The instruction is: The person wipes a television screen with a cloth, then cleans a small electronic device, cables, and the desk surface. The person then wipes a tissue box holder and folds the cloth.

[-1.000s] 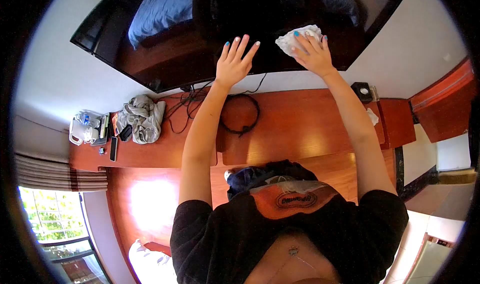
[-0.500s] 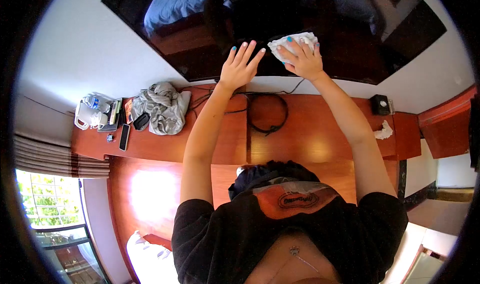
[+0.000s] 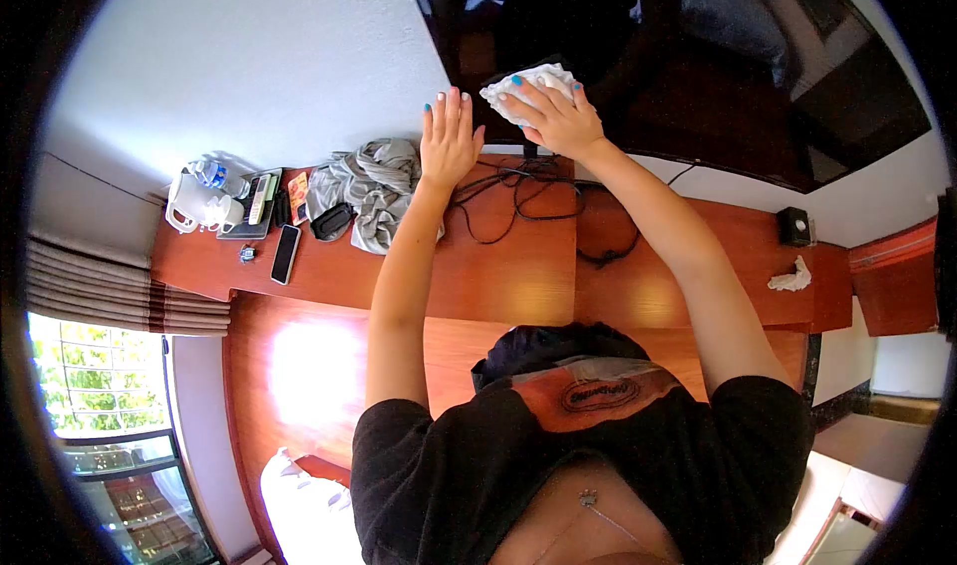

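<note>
My right hand presses a crumpled white cloth against the lower left part of a large black television screen. Its fingers are spread over the cloth. Beside it, my left hand is stretched out with straight fingers and holds nothing. Its fingertips are at the lower left corner of the television; whether they touch it, I cannot tell. Black cables lie on the wooden desk below the hands.
On the desk's left lie a grey garment, a dark case, a phone, a white kettle and a plastic bottle. A small black box and a crumpled tissue are at the right. A curtained window stands left.
My view has turned left, so the television sits further right in it. Both hands have moved left along the screen, the right one with the cloth. My left hand's fingers are closer together.
</note>
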Demonstrator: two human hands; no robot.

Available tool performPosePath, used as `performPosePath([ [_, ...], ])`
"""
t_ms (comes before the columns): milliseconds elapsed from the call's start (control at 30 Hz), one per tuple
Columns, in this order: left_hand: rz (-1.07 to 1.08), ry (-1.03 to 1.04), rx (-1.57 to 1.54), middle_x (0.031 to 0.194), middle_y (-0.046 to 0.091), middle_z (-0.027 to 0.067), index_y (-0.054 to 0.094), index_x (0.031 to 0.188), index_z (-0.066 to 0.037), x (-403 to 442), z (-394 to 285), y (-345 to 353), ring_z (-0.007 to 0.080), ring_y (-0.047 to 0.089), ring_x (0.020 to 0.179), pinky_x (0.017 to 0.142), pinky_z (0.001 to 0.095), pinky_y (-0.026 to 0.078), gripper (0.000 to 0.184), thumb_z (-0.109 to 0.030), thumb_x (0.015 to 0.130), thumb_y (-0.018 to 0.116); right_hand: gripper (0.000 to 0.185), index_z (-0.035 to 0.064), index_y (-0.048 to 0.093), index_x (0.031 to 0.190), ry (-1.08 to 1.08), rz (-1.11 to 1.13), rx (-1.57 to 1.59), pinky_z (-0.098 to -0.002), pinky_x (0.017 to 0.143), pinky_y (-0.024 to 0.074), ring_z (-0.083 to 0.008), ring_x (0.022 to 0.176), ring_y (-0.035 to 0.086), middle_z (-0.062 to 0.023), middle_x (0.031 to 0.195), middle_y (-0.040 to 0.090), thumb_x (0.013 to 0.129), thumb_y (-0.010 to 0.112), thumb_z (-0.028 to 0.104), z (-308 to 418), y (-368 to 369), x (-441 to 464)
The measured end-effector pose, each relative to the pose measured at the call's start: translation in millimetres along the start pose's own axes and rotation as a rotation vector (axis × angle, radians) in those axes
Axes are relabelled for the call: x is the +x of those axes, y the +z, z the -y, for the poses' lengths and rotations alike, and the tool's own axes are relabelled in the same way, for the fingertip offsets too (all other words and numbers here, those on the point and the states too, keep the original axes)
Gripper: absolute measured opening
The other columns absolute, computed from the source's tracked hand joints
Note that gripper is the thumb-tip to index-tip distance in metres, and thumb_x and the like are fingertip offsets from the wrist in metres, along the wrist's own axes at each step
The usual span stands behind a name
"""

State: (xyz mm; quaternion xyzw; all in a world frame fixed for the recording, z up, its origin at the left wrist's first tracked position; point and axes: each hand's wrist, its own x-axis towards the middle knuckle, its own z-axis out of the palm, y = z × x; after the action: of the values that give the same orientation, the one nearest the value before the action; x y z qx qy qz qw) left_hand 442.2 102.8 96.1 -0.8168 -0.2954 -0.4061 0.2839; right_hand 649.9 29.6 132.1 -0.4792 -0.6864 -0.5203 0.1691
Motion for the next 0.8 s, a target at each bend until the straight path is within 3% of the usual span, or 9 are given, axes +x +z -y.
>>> performPosePath([
  [167,0.069,0.007,-0.06,0.136,0.032,0.0263,0.037,0.127,0.008,-16.8,14.0,0.0,0.0406,0.033,0.124,0.101,0.0507,0.03,0.067,-0.025,0.075,0.064,0.068,0.0365,0.038,0.134,0.036,-0.006,0.013,-0.0427,0.1,0.02,-0.0054,0.108,0.046,0.0079,0.138,0.038,0.071,0.061,0.045,34.3,8.7,22.0],
  [333,0.107,-0.027,-0.202,0.138,0.028,0.0286,0.037,0.123,0.01,-31.1,13.0,2.3,0.0433,0.031,0.125,0.102,0.0533,0.027,0.059,-0.015,0.075,0.06,0.061,0.0346,0.041,0.132,0.052,0.097,0.111,-0.0403,0.099,0.0242,-0.0049,0.112,0.043,0.0097,0.138,0.037,0.075,0.06,0.039,60.1,17.0,13.0],
  [467,0.168,-0.033,-0.192,0.137,0.031,0.0261,0.041,0.121,0.009,-39.5,7.2,2.2,0.0391,0.035,0.124,0.102,0.0489,0.03,0.052,-0.011,0.074,0.053,0.053,0.0287,0.048,0.128,0.059,0.261,0.28,-0.0362,0.095,0.0326,-0.0049,0.119,0.036,0.0111,0.14,0.033,0.076,0.06,0.032,81.7,28.6,-10.2],
  [567,0.241,-0.048,-0.271,0.139,0.024,0.0302,0.033,0.126,0.012,-52.0,5.4,8.9,0.0453,0.028,0.127,0.103,0.0529,0.026,0.062,-0.013,0.075,0.058,0.05,0.0273,0.05,0.126,0.092,0.175,0.256,-0.0396,0.094,0.0359,-0.0036,0.118,0.037,0.0118,0.139,0.035,0.077,0.058,0.029,93.3,38.9,-19.7],
  [667,0.202,-0.079,-0.3,0.138,0.026,0.0299,0.036,0.125,0.012,-50.9,-2.9,5.9,0.0439,0.029,0.127,0.104,0.0517,0.025,0.059,-0.012,0.075,0.055,0.047,0.0278,0.052,0.124,0.094,0.08,0.205,-0.0408,0.092,0.0382,-0.0069,0.116,0.039,0.0114,0.134,0.04,0.077,0.058,0.027,91.0,38.9,-21.4],
  [767,0.188,-0.071,-0.299,0.139,0.025,0.0306,0.031,0.13,0.011,-44.2,-13.3,4.9,0.0437,0.028,0.128,0.104,0.0519,0.024,0.063,-0.013,0.077,0.054,0.042,0.0279,0.054,0.12,0.304,0.174,0.224,-0.0446,0.093,0.0374,-0.0102,0.113,0.042,0.0094,0.127,0.046,0.078,0.056,0.025,82.7,33.2,-37.8],
  [800,0.179,-0.081,-0.304,0.138,0.025,0.0308,0.03,0.13,0.01,-43.1,-19.1,4.5,0.0442,0.027,0.128,0.104,0.0521,0.024,0.063,-0.014,0.077,0.055,0.04,0.0262,0.055,0.118,0.366,0.164,0.187,-0.0511,0.093,0.0358,-0.0162,0.111,0.044,0.0054,0.125,0.046,0.078,0.058,0.028,77.0,32.8,-46.4],
])
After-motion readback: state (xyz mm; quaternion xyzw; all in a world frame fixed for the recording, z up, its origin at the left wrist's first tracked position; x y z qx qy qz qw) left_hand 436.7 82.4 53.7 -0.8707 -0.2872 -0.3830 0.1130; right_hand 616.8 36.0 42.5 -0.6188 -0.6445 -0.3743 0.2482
